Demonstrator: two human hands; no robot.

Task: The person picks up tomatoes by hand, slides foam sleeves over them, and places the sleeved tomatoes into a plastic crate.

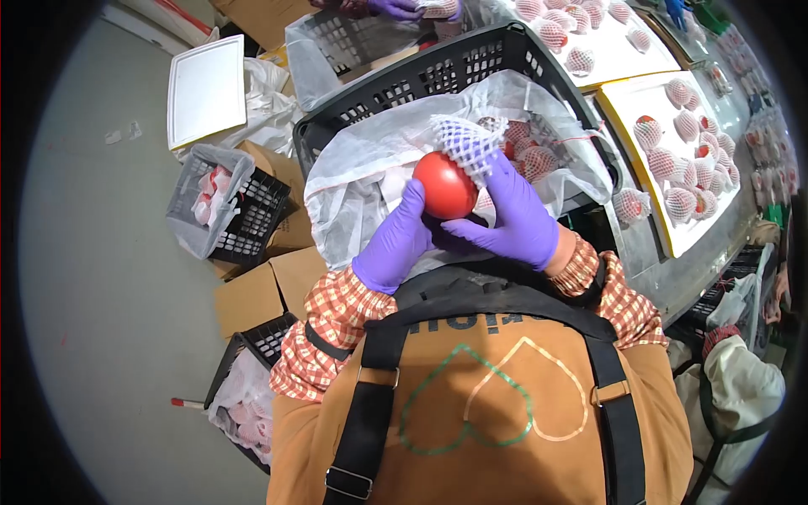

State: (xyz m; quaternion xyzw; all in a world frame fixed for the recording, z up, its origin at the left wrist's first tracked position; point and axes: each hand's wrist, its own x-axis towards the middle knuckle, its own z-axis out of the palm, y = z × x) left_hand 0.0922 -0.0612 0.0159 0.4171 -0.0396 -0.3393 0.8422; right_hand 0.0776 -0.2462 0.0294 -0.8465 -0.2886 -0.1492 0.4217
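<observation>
A round red fruit (446,187) is held between my two purple-gloved hands, above a large black crate (404,94) lined with a white plastic sheet (349,181). My left hand (394,240) has its thumb and fingers around the fruit's lower left side. At the right, my right hand (513,215) is closed on a white foam net (468,145), which covers the fruit's upper right edge. Its thumb lies below the fruit. More red fruits in foam nets (536,158) lie in the crate behind my right hand.
White trays (667,220) of netted fruit stand on a metal table at right. A smaller lined crate (252,219), cardboard boxes (248,299) and a white foam lid (206,93) are at left. Another person's gloved hands (396,8) show at the top.
</observation>
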